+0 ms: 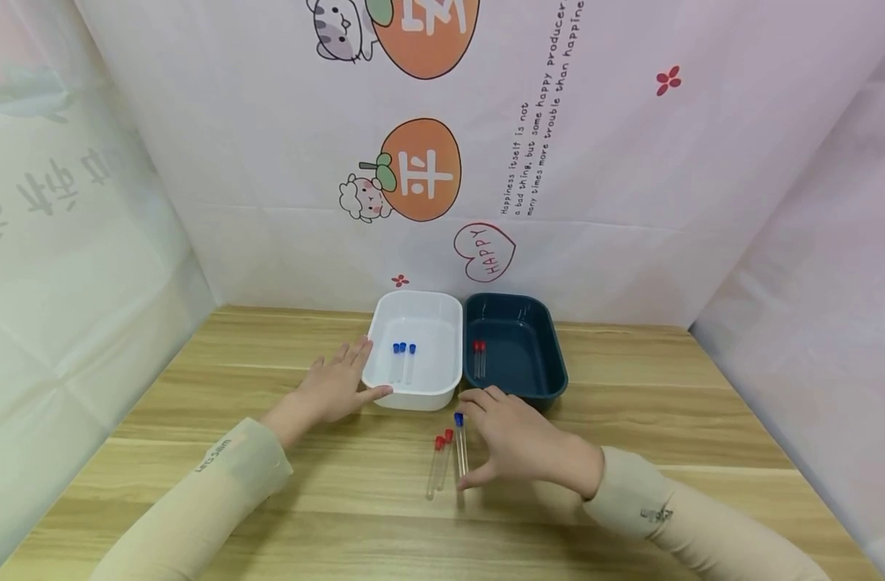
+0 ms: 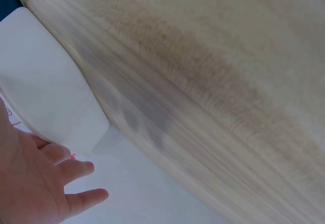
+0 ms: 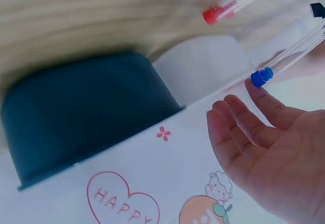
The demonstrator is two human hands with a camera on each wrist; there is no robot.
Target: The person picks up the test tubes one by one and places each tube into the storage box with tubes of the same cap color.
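My right hand (image 1: 518, 440) holds a blue-capped test tube (image 1: 460, 448) lengthwise, thumb near its bottom end and a fingertip at the cap. In the right wrist view that fingertip meets the blue cap (image 3: 261, 76); the thumb is hidden there. Just left of this tube, two red-capped test tubes (image 1: 440, 468) lie on the table. My left hand (image 1: 333, 387) is spread at the near left corner of a white basin (image 1: 413, 399), fingers along its side and thumb by the front rim. The left wrist view has these fingers (image 2: 76, 170) extended beside the basin wall.
Inside the white basin lie several blue-capped tubes (image 1: 403, 363). A dark blue basin (image 1: 551, 355) stands against its right side, with two red-capped tubes (image 1: 479, 361) in it. Behind both basins, a printed cloth (image 1: 594, 266) hangs at the back edge of the wooden table (image 1: 340, 500).
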